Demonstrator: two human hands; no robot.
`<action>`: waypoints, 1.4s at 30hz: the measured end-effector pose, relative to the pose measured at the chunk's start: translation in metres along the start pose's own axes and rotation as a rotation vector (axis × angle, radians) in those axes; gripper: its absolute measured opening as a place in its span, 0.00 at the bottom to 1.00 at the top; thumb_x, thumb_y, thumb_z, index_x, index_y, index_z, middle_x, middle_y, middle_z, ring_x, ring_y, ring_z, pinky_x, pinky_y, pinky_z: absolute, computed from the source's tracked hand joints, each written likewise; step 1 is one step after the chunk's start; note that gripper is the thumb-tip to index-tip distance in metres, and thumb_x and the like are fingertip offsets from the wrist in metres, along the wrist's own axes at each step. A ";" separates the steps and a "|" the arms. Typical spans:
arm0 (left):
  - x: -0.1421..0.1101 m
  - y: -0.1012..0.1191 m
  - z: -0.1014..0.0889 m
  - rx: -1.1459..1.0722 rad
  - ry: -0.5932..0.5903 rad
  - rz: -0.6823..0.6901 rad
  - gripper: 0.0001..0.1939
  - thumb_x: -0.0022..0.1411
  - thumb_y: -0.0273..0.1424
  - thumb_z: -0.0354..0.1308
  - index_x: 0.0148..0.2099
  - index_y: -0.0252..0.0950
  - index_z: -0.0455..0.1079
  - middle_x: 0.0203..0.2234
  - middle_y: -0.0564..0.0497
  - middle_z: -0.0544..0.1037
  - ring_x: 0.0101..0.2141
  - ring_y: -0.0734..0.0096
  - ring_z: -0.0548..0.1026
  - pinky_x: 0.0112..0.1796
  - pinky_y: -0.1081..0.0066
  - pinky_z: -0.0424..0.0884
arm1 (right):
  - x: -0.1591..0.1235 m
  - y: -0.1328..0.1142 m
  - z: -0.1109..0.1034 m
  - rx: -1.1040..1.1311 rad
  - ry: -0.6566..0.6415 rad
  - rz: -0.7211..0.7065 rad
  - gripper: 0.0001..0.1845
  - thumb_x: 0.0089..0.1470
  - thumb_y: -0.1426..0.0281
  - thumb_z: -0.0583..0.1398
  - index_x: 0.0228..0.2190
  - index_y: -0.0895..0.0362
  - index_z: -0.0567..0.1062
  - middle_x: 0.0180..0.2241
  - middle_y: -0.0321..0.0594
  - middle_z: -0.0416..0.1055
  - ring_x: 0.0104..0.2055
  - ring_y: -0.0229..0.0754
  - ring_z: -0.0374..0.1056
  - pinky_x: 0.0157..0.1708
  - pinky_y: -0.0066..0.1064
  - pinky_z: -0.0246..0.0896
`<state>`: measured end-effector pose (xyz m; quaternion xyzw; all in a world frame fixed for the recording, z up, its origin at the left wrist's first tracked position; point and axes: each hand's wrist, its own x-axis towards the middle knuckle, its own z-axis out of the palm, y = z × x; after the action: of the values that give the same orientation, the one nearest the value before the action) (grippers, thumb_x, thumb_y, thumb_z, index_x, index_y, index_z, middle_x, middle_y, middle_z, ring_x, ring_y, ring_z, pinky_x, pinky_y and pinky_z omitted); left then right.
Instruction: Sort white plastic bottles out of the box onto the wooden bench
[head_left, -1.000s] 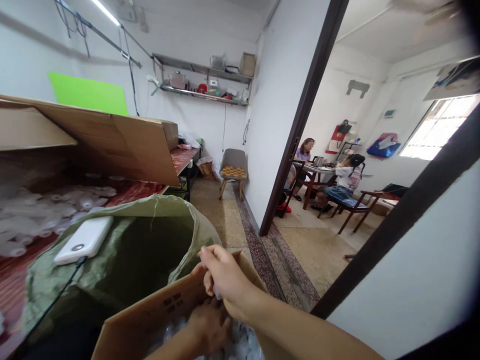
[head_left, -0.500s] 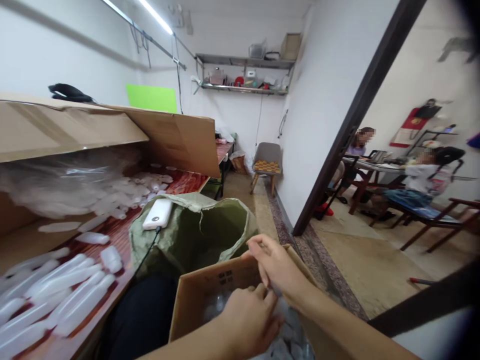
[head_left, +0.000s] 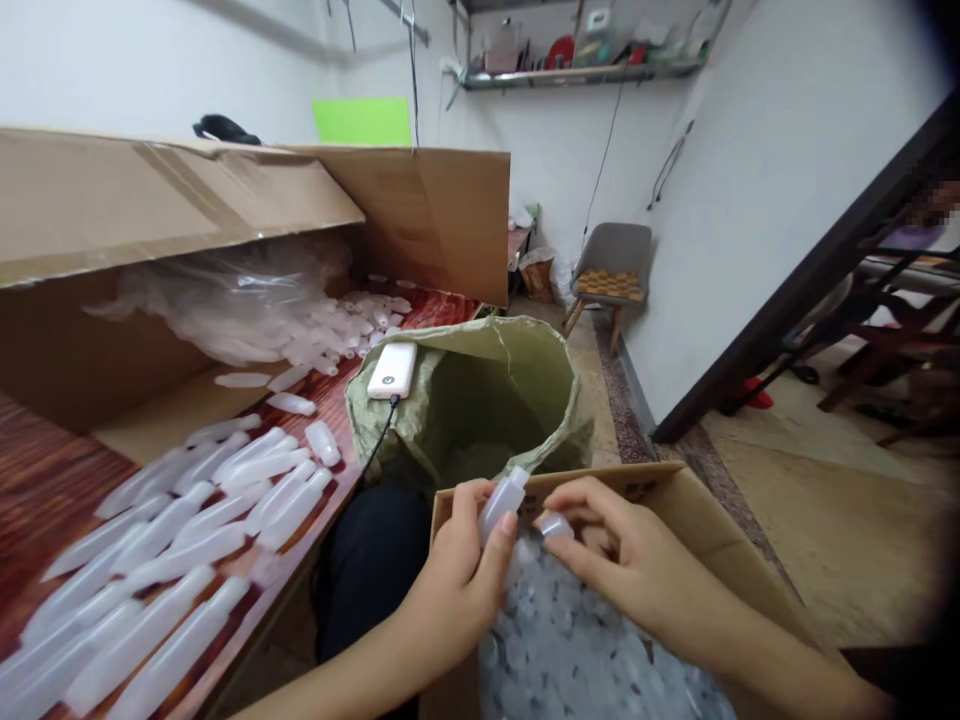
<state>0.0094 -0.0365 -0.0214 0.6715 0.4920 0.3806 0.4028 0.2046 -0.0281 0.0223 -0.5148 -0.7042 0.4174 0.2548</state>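
Observation:
My left hand point(head_left: 469, 545) is closed around a small translucent plastic bottle point(head_left: 504, 502), its open neck tilted up and to the right. Between the thumb and fingers of my right hand point(head_left: 607, 535) sits a translucent cap point(head_left: 553, 526), a short gap away from the bottle's neck. Both hands are above a cardboard box point(head_left: 679, 500) filled with many clear caps point(head_left: 577, 640). Several frosted bottles point(head_left: 292, 510) lie in rows on the red wood-patterned table point(head_left: 37, 430) to the left.
A green woven sack point(head_left: 551, 350) stands open behind the box, with a white power bank point(head_left: 392, 370) and its cable on the rim. A big cardboard carton point(head_left: 427, 215) on the table spills more bottles. A grey chair point(head_left: 615, 255) is near the back wall.
My hands have come up out of the box and moved apart, the left showing a bottle and the right a cap. The view has tilted down and shifted left.

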 end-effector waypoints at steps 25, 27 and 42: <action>0.003 -0.007 -0.004 -0.121 -0.029 -0.140 0.15 0.69 0.43 0.48 0.48 0.39 0.64 0.33 0.52 0.74 0.31 0.71 0.71 0.31 0.71 0.63 | 0.001 0.010 0.011 -0.469 -0.261 -0.403 0.09 0.65 0.68 0.53 0.45 0.52 0.69 0.41 0.38 0.77 0.40 0.40 0.75 0.36 0.28 0.68; 0.001 -0.006 -0.005 -0.080 -0.055 -0.132 0.15 0.69 0.43 0.48 0.50 0.39 0.63 0.31 0.53 0.73 0.29 0.71 0.70 0.30 0.71 0.62 | 0.003 0.008 0.012 -0.433 -0.286 -0.275 0.13 0.66 0.63 0.50 0.36 0.52 0.72 0.31 0.35 0.77 0.31 0.39 0.74 0.29 0.29 0.65; 0.000 -0.004 -0.006 -0.111 -0.105 -0.149 0.14 0.69 0.42 0.47 0.48 0.37 0.63 0.31 0.52 0.73 0.30 0.70 0.71 0.29 0.72 0.61 | -0.011 0.028 -0.004 -0.689 -0.215 -0.618 0.24 0.60 0.53 0.56 0.54 0.49 0.67 0.29 0.37 0.75 0.24 0.41 0.73 0.21 0.29 0.63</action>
<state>0.0029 -0.0343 -0.0229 0.6287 0.4968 0.3406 0.4919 0.2260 -0.0339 0.0015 -0.2896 -0.9441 0.1150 0.1074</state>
